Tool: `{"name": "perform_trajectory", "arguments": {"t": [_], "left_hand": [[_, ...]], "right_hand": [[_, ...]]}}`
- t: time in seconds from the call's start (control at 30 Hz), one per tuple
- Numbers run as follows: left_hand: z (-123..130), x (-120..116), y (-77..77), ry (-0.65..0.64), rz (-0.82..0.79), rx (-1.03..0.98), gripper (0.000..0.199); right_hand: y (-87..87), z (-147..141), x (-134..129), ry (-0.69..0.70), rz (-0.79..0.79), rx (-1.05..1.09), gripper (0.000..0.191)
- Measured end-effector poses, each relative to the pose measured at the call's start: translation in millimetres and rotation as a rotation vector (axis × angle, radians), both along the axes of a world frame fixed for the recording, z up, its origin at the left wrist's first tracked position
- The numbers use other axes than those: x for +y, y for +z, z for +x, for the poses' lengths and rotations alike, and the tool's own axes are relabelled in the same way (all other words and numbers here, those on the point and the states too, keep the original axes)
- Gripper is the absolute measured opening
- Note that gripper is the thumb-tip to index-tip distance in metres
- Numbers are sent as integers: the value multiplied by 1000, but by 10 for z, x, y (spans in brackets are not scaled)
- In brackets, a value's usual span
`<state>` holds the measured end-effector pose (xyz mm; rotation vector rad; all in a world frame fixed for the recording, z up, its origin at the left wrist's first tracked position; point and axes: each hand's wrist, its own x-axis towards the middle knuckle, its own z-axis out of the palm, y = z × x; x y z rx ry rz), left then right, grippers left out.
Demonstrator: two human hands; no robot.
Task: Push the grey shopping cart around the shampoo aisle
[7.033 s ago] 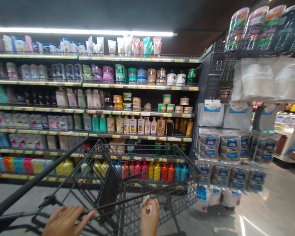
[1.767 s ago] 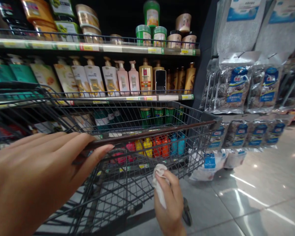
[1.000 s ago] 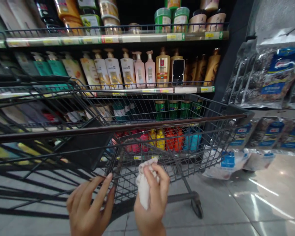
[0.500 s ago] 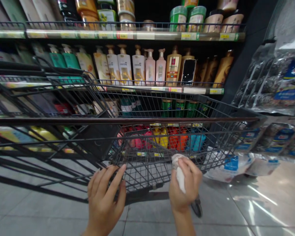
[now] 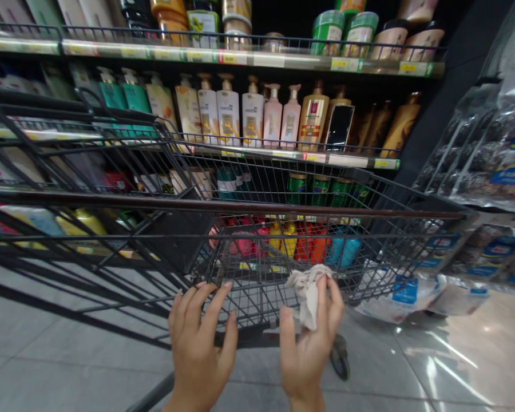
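Observation:
A dark wire shopping cart stands side-on before me, with its long brown-black top rail running across the view. My left hand is at the lower side of the cart, fingers spread and slightly curled, holding nothing. Whether its fingertips touch the wires I cannot tell. In my right hand is a crumpled white cloth, lying against the fingers in a loose hold, with the thumb apart from it. The cloth is in front of the lower wire mesh; contact with the mesh cannot be made out.
Behind the cart are shelves with pump bottles, jars and colourful packs. Bagged goods hang at the right. A cart wheel rests on the grey tiled floor.
My right hand has loosened from a tight grip, and the cloth has spread out more. My left hand has shifted a little right. The view has moved slightly.

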<state>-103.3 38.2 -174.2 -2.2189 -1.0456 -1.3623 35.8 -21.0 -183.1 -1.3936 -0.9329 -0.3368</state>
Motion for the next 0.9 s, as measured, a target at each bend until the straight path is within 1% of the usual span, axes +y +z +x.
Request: {"name": "perform_trajectory", "arguments": {"t": [0.07,0.13,0.2,0.27,0.4,0.5,0.6,0.67,0.77,0.9], "left_hand": [[-5,-6,3,3,-13,14,45],[-10,-8,9,5,-14,20,45],[-7,-15,20,0,-14,14,43],[2,-30,38,-10,-19,5,41],[10,-67,68,-24,-44,15,38],[-3,-77,70,-32,-46,21,39],[-25,-77,59,-42,-51,11,40],[-39,-79,52,-52,-55,4,40],[-57,-80,42,-64,-62,6,40],[-66,-59,28,-70,-59,22,40]], "right_hand": [[-16,-31,-62,121,-49,47,58],[-38,-33,-89,156,-44,117,51],[-51,-21,-63,101,-13,174,46],[-42,-19,10,10,45,193,40],[34,-80,171,-167,175,124,34],[85,-140,214,-284,162,21,24],[112,-201,201,-322,141,-82,18],[123,-264,189,-275,141,-131,19],[118,-393,188,-133,146,-138,23],[58,-538,194,54,122,-149,28]]}}
